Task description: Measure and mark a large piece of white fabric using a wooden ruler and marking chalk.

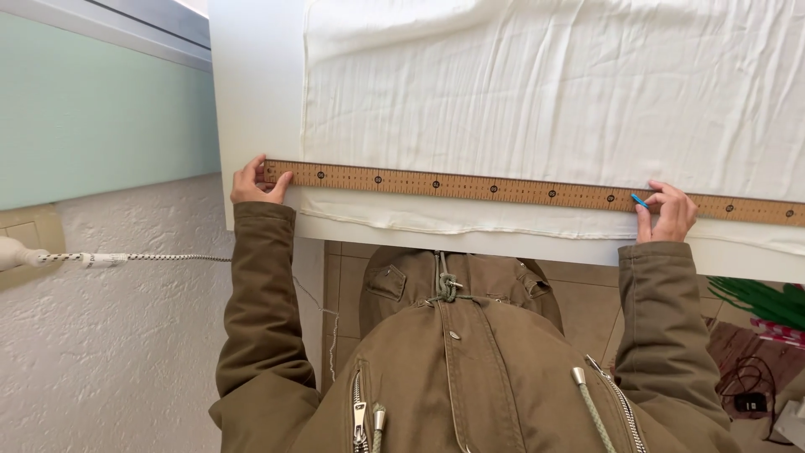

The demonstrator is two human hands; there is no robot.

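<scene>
Left hand (254, 183) – fingers curled over the near-left end of the wooden yardstick (520, 190), thumb on its lower edge, pinning that end flat. Right hand (668, 211) – fingertips pinched narrow around a small blue marker, likely tailor's chalk (640, 200), its tip touching the ruler's near edge; the remaining fingers rest on the wood.

The yardstick lies flat across the white fabric (553, 92), running left to right just inside the cloth's near hem and continuing out of view on the right. The fabric is spread, creased, over a white table (251, 84) that it nearly covers, with a bare strip left on the left side.

Step in hand, by my reading: measuring along the hem and marking a point – ruler set, chalk at the mark. The next move would call for steady downward pressure from the left hand so the stick does not pivot, and a light stroke, since loose cloth drags and puckers under the tip.

Around it: olive jacket sleeves (260, 302), a braided cord (134, 258) along the textured wall, tiled floor below.
</scene>
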